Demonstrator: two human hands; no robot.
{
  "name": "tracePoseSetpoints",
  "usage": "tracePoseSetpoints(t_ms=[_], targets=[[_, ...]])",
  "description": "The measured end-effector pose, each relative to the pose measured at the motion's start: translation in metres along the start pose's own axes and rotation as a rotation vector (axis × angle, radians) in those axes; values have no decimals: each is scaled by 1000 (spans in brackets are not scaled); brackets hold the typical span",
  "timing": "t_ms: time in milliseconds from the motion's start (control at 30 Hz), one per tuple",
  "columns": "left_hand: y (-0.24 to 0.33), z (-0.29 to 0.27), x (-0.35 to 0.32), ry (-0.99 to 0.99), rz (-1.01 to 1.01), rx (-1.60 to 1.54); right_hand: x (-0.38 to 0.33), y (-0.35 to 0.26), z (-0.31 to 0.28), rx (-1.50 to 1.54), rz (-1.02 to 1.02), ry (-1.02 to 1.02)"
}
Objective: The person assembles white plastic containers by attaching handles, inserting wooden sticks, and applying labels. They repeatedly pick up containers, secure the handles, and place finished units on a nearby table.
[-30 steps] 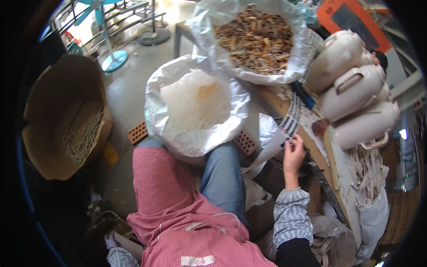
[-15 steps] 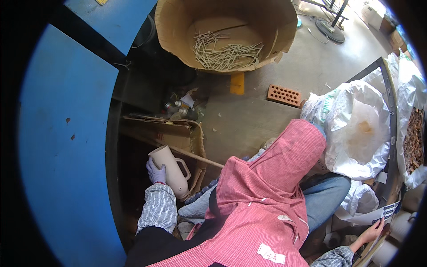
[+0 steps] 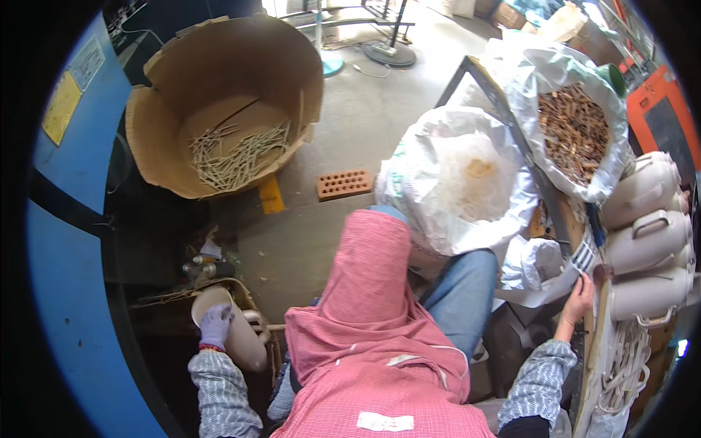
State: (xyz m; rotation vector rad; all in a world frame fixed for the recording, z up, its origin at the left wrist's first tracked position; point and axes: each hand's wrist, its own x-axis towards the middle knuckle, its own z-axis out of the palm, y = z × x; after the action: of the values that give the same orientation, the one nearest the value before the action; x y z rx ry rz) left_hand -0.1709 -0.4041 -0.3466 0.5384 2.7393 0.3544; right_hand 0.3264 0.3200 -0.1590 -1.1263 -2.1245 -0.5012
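Note:
A lavender-gloved hand, my left hand (image 3: 216, 326), grips a beige jug (image 3: 247, 342) near its open rim. The jug is tilted, its loop handle facing right, and it lies over a cardboard box (image 3: 244, 296) at the lower left. Away at the right, my bare right hand (image 3: 579, 301) has its fingertips closed on the edge of a white sheet of labels (image 3: 537, 295) with dark printed marks. Pink checked cloth (image 3: 376, 321) covers my lap.
A large cardboard drum (image 3: 219, 95) holds thin pale sticks. A perforated brick (image 3: 344, 184) lies on the floor. White sacks (image 3: 485, 182) stand at the right, one filled with brown scraps (image 3: 573, 131). More beige jugs (image 3: 646, 244) are stacked beyond the wooden edge. Blue panels (image 3: 80, 314) border the left.
The view has swung to the right, showing the stacked jugs. My left hand still holds the jug, and my right hand stays at the label sheet.

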Motion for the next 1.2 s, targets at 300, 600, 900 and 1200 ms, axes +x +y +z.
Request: tracePoseSetpoints(t_ms=[300, 600, 900, 1200], targets=[[402, -221, -50, 245, 1307, 605, -21, -30, -58, 26, 46, 156], [500, -135, -79, 265, 2094, 68, -2, -175, -90, 1944, 593, -273], [484, -143, 98, 8, 790, -517, -63, -261, -85, 1983, 838, -1292], [638, -120, 149, -171, 699, 352, -58, -264, -98, 1649, 561, -1064]])
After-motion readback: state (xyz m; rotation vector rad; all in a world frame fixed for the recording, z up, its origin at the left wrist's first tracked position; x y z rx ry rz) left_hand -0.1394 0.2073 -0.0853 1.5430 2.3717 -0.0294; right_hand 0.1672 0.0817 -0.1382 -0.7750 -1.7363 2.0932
